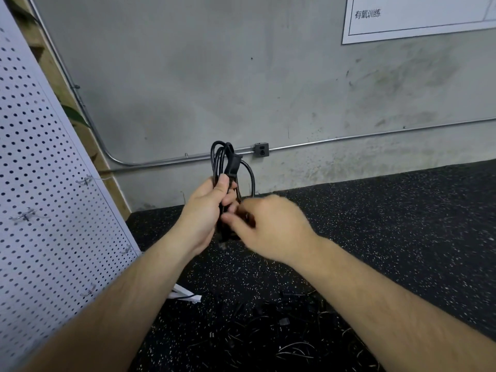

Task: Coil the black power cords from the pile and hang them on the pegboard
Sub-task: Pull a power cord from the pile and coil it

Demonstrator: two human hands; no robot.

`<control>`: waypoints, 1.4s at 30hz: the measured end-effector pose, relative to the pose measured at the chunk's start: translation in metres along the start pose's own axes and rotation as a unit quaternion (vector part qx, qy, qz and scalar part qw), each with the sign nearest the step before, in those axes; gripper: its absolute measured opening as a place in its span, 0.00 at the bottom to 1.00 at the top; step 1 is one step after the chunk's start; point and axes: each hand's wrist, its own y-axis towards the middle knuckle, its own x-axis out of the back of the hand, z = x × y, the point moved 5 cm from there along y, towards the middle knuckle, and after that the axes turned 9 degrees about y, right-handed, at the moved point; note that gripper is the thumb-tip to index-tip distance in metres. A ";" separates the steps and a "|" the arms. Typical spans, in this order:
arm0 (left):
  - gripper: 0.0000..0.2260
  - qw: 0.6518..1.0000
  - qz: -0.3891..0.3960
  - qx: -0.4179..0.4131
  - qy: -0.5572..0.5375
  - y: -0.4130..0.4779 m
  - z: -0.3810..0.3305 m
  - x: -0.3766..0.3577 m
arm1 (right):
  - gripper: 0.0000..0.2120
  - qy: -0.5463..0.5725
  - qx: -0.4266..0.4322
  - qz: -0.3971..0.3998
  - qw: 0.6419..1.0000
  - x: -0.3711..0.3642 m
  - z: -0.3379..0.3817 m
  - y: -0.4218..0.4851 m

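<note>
Black cord coil [224, 159] upright, clasped by left grip [204, 210]; right grip [271, 226] pinches middle.

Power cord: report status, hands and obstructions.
Left hand grips coiled cord upright. Right hand at the coil's middle, blurred, grip unclear. Not yet hung; pegboard to the left, nothing between. More cords piled on floor below.

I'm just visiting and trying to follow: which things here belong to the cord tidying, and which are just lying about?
In the job: coiled cord gripped by left hand; right hand at it, blurred; cord pile; pegboard; hooks.
Lying about: wall outlet; conduit; wall sign; white object by pegboard.
</note>
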 end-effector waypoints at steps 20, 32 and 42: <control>0.07 0.790 0.204 -0.098 0.570 -0.012 0.004 -0.020 | 0.08 0.083 -0.161 0.207 0.961 0.018 -0.062 -0.001; 0.56 0.961 -0.120 -0.005 0.250 -0.005 0.001 0.015 | 0.10 0.251 -0.248 0.017 0.935 0.017 -0.087 -0.001; 0.31 0.998 -0.057 0.017 -0.019 -0.009 0.012 -0.017 | 0.14 0.329 -0.252 0.011 0.910 -0.025 -0.053 -0.005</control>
